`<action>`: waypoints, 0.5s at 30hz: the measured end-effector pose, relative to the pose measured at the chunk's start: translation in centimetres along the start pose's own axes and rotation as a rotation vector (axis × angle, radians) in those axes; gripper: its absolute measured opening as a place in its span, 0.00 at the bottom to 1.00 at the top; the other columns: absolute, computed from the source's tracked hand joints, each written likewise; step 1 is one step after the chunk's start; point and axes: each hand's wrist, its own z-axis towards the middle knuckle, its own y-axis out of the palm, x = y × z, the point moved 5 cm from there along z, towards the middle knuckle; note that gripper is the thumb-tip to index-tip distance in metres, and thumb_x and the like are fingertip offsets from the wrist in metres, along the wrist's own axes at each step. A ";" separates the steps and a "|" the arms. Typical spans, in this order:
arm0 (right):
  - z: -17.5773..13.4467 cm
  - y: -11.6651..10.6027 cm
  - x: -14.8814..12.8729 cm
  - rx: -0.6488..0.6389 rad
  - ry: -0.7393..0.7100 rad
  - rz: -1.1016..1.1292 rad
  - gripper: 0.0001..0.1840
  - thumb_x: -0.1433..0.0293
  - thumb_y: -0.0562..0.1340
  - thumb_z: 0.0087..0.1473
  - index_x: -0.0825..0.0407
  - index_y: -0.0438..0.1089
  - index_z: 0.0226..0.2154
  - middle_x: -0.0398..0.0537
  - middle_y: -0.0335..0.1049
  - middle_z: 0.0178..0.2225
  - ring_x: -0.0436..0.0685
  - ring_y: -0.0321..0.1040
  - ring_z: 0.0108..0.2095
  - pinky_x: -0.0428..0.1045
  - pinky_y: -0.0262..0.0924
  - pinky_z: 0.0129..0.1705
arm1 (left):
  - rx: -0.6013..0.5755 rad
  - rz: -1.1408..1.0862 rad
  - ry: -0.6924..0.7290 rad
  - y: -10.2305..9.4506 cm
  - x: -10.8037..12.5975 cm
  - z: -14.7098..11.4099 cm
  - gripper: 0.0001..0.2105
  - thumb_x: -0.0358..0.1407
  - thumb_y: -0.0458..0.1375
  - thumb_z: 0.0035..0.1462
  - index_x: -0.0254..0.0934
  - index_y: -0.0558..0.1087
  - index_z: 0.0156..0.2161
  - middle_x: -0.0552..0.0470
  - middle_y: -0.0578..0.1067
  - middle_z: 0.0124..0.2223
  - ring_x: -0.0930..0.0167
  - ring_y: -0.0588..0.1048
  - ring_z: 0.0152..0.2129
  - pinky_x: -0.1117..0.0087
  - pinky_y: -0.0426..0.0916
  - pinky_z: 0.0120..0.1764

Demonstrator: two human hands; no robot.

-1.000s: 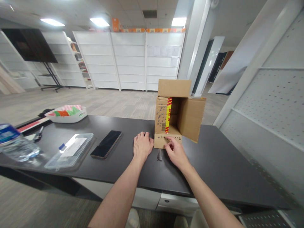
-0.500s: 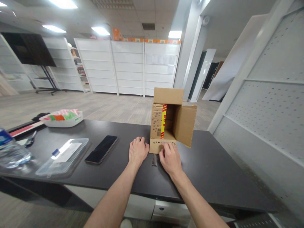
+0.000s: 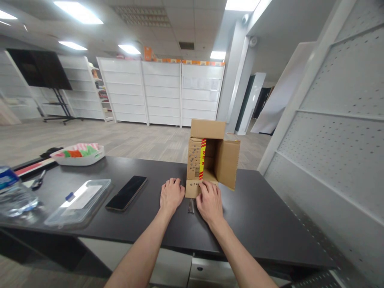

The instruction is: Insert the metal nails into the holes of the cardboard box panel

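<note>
A cardboard box point(image 3: 194, 160) stands with its opening toward me and its flaps spread. A yellow and red tape strip runs down its front. My right hand point(image 3: 210, 200) rests on the lower flap point(image 3: 191, 191), fingers bent and thumb drawn in by a row of small holes; anything between the fingertips is hidden. Several thin metal nails or screws point(image 3: 191, 206) lie just below that flap, beside my right thumb. Palm down on the table left of the flap is my left hand point(image 3: 172, 195), fingers loosely bent and holding nothing.
On the dark table point(image 3: 255, 224) are a phone point(image 3: 127, 193), a clear plastic case point(image 3: 79, 202), a water bottle point(image 3: 13, 192) and a white basket point(image 3: 79, 159) with colourful contents. A perforated white panel point(image 3: 330, 160) rises along the right side.
The view has tilted up and shifted slightly right. My right hand reaches a little farther over the flap and covers more of the holes. My left hand stays beside the box.
</note>
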 end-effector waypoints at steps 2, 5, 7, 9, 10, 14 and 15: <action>0.0 0.0 0.0 0.000 0.006 -0.001 0.22 0.77 0.56 0.54 0.53 0.69 0.51 0.56 0.69 0.52 0.64 0.61 0.55 0.60 0.55 0.57 | 0.001 0.000 0.002 -0.1 0.0 0.0 0.15 0.35 0.48 0.63 0.37 0.74 0.49 0.43 0.74 0.51 0.62 0.71 0.50 0.61 0.62 0.52; 0.0 0.0 0.0 -0.006 0.008 -0.005 0.22 0.77 0.56 0.54 0.53 0.69 0.51 0.56 0.69 0.52 0.64 0.61 0.55 0.60 0.54 0.58 | -0.019 0.002 0.000 -0.1 0.0 0.0 0.15 0.35 0.48 0.63 0.37 0.74 0.49 0.43 0.74 0.52 0.62 0.71 0.50 0.61 0.63 0.52; 0.1 0.0 0.0 -0.010 0.005 -0.010 0.22 0.77 0.56 0.53 0.53 0.69 0.51 0.56 0.69 0.52 0.64 0.60 0.55 0.60 0.54 0.58 | -0.028 0.002 0.001 -0.2 0.1 0.0 0.15 0.35 0.48 0.63 0.37 0.74 0.49 0.43 0.74 0.52 0.62 0.71 0.50 0.61 0.63 0.52; 0.0 0.0 -0.1 -0.017 0.000 -0.013 0.22 0.76 0.56 0.53 0.53 0.69 0.51 0.57 0.69 0.53 0.65 0.60 0.55 0.60 0.54 0.58 | -0.021 0.003 0.013 -0.4 0.1 -0.2 0.15 0.34 0.48 0.63 0.37 0.74 0.49 0.43 0.75 0.51 0.62 0.72 0.50 0.61 0.64 0.51; 0.0 0.0 -0.1 -0.020 -0.001 -0.013 0.22 0.76 0.56 0.54 0.53 0.69 0.51 0.57 0.69 0.53 0.65 0.60 0.55 0.60 0.53 0.58 | -0.016 0.004 0.020 -0.5 0.2 -0.3 0.15 0.34 0.48 0.63 0.36 0.74 0.49 0.43 0.75 0.51 0.62 0.72 0.49 0.61 0.64 0.51; 0.1 0.0 0.0 -0.016 0.003 -0.021 0.21 0.76 0.56 0.54 0.54 0.69 0.51 0.57 0.68 0.53 0.65 0.61 0.54 0.60 0.53 0.58 | -0.010 0.019 0.037 -0.8 0.2 -0.8 0.15 0.34 0.48 0.63 0.36 0.75 0.47 0.43 0.76 0.48 0.62 0.73 0.47 0.62 0.65 0.49; 0.1 0.0 0.0 -0.015 0.004 -0.024 0.21 0.76 0.56 0.54 0.54 0.69 0.51 0.57 0.68 0.53 0.65 0.60 0.54 0.59 0.53 0.58 | -0.008 0.023 0.048 -0.9 0.3 -0.9 0.15 0.34 0.48 0.63 0.37 0.75 0.47 0.43 0.76 0.48 0.62 0.73 0.47 0.62 0.65 0.49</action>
